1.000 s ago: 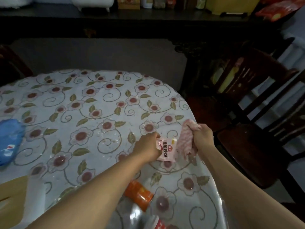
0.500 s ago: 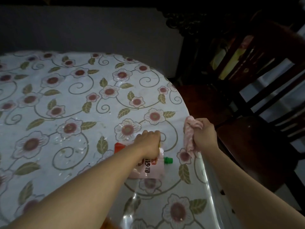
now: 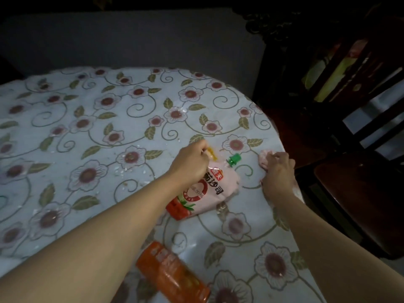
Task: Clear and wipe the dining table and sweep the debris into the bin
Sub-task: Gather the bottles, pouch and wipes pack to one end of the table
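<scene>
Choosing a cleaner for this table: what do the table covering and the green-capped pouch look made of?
Table covering: probably glossy clear plastic over floral cloth, judging by glare patches. Pouch: seemingly soft, smooth printed plastic film, creased, with a hard green cap.

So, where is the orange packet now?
In the head view, the orange packet lies on the table near the bottom edge, below the sauce pouch.

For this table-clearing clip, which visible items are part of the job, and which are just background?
Job:
left hand gripping the sauce pouch
right hand holding the pink cloth
orange packet
white crumbs
table

Background:
dark wooden chairs
</scene>
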{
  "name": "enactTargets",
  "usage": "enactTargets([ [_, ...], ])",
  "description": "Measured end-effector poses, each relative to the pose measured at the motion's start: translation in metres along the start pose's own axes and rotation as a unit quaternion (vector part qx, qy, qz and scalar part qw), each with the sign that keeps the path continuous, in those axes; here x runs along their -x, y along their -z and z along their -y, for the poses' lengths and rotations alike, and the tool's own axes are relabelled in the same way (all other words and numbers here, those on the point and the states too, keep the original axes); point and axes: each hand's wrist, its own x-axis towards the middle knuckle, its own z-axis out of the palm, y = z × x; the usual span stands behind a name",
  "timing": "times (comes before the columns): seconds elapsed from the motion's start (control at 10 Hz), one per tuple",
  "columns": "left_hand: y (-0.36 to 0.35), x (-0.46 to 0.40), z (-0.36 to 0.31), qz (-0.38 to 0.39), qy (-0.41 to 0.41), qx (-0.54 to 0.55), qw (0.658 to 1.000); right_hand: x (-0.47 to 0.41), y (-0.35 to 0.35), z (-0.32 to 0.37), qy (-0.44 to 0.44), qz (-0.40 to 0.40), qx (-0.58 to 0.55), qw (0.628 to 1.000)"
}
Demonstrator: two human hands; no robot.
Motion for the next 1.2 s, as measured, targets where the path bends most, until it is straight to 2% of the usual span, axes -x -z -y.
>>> enactTargets([
  [0.2, 0.042, 0.037, 0.038, -0.157, 0.095, 0.151, 0.971, 0.074, -0.019, 0.063, 0.126, 0.001, -0.044, 0.991],
  [0.3, 0.062, 0.058, 0.051, -0.21, 0.123, 0.17, 0.955, 0.124, -0.033, 0.099, 0.197, 0.05, -0.067, 0.977],
  [0.4, 0.089, 0.077, 0.059, -0.255, 0.143, 0.179, 0.939, 0.165, -0.037, 0.131, 0.239, 0.181, -0.156, 0.941],
  [0.5, 0.117, 0.087, 0.067, -0.286, 0.16, 0.207, 0.922, 0.17, -0.017, 0.144, 0.207, 0.209, -0.239, 0.925],
  [0.6, 0.134, 0.083, 0.072, -0.311, 0.171, 0.246, 0.902, 0.132, 0.007, 0.135, 0.078, 0.147, -0.29, 0.943],
  [0.7, 0.138, 0.064, 0.078, -0.337, 0.173, 0.26, 0.888, 0.074, 0.025, 0.105, 0.006, 0.07, -0.338, 0.938],
  [0.8, 0.136, 0.04, 0.085, -0.37, 0.181, 0.262, 0.873, 0.018, 0.024, 0.077, -0.065, 0.005, -0.277, 0.959],
  [0.9, 0.134, 0.018, 0.094, -0.394, 0.188, 0.27, 0.858, -0.04, -0.001, 0.045, -0.065, -0.032, -0.049, 0.996],
  [1.0, 0.132, 0.002, 0.103, -0.401, 0.194, 0.278, 0.851, -0.067, -0.021, 0.039, -0.106, -0.036, -0.032, 0.993],
  [1.1, 0.132, -0.007, 0.109, -0.414, 0.188, 0.281, 0.846, -0.059, -0.046, 0.073, -0.055, -0.031, -0.015, 0.998],
  [1.2, 0.132, -0.013, 0.107, -0.419, 0.197, 0.273, 0.844, -0.02, -0.064, 0.116, 0.056, -0.018, -0.033, 0.998],
])
